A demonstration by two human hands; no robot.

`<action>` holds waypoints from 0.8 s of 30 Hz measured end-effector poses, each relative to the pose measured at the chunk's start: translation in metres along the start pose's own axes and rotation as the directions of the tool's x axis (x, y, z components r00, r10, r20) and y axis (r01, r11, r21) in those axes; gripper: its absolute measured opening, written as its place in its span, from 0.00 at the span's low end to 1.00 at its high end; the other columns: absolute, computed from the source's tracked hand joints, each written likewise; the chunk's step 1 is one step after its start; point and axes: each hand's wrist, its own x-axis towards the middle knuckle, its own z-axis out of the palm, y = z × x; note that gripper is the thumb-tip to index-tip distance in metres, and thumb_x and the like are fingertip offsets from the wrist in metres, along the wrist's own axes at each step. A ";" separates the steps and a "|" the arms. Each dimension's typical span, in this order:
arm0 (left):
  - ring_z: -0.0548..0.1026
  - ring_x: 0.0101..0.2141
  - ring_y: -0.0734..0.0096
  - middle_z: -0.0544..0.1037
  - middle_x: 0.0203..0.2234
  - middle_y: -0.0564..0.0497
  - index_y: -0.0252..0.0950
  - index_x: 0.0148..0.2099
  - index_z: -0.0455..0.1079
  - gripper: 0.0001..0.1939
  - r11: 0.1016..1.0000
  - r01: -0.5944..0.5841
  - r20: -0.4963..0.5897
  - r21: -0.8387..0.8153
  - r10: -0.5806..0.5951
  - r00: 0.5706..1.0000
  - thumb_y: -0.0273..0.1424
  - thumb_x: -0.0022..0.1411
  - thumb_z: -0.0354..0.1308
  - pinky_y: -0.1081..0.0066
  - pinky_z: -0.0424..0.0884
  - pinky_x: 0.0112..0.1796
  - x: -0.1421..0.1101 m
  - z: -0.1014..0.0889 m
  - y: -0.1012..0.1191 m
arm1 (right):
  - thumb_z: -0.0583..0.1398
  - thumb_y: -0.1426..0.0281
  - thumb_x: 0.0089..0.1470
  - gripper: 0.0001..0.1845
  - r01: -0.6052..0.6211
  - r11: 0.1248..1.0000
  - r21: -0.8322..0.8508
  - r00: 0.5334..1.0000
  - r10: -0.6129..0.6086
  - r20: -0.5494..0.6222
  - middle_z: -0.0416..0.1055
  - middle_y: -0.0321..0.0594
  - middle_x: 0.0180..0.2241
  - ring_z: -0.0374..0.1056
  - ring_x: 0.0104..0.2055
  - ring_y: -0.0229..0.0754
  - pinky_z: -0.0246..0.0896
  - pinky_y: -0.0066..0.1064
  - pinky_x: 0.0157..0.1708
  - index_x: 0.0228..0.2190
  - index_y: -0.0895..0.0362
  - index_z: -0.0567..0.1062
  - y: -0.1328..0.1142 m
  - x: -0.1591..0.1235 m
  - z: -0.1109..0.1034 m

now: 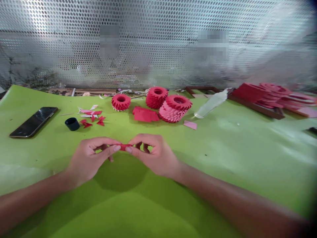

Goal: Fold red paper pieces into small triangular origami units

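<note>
Between my two hands is a small folded strip of red paper [124,147], held level above the green table cover. My left hand [92,157] pinches its left end between thumb and forefinger. The right end is pinched the same way by my right hand [155,153]. Beyond them lie flat red paper pieces [145,114] in a loose pile. Small folded red and white paper pieces [93,116] are scattered behind my left hand. Round ring-shaped stacks of folded paper stand at the back: a small red one [121,102], a taller red one [157,97] and a pink-and-red one [175,109].
A phone [34,122] lies at the left, with a dark blue ring-like cup [72,124] nearer my left hand. A clear glue bottle [210,104] leans at the back right, beside a brown tray [257,105] with red paper stacks. Perforated metal sheeting [158,43] closes off the back.
</note>
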 end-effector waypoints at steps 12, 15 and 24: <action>0.74 0.22 0.72 0.81 0.22 0.52 0.43 0.40 0.83 0.13 0.996 -0.007 -0.014 0.084 0.008 1.000 0.44 0.60 0.64 0.77 0.63 0.19 -0.001 0.001 0.003 | 0.64 0.66 0.59 0.09 -0.026 0.998 -0.052 0.999 0.024 -0.040 0.80 0.37 0.29 0.65 0.23 0.33 0.55 0.25 0.19 0.32 0.57 0.82 -0.002 0.000 -0.002; 0.75 0.23 0.72 0.81 0.23 0.53 0.42 0.39 0.83 0.12 0.994 -0.035 -0.019 0.100 0.037 0.999 0.42 0.61 0.64 0.76 0.68 0.23 0.000 0.002 0.007 | 0.62 0.69 0.60 0.08 0.036 0.995 -0.094 0.998 -0.040 -0.050 0.80 0.37 0.29 0.69 0.26 0.34 0.58 0.24 0.21 0.33 0.57 0.82 -0.003 0.001 -0.003; 0.79 0.29 0.68 0.85 0.31 0.52 0.42 0.38 0.83 0.11 0.959 -0.160 0.076 0.232 0.146 0.986 0.40 0.63 0.62 0.74 0.71 0.27 0.002 -0.001 0.011 | 0.61 0.70 0.63 0.09 0.223 0.928 -0.300 0.973 -0.229 0.017 0.81 0.39 0.32 0.74 0.31 0.38 0.63 0.27 0.30 0.35 0.58 0.81 0.005 -0.001 -0.002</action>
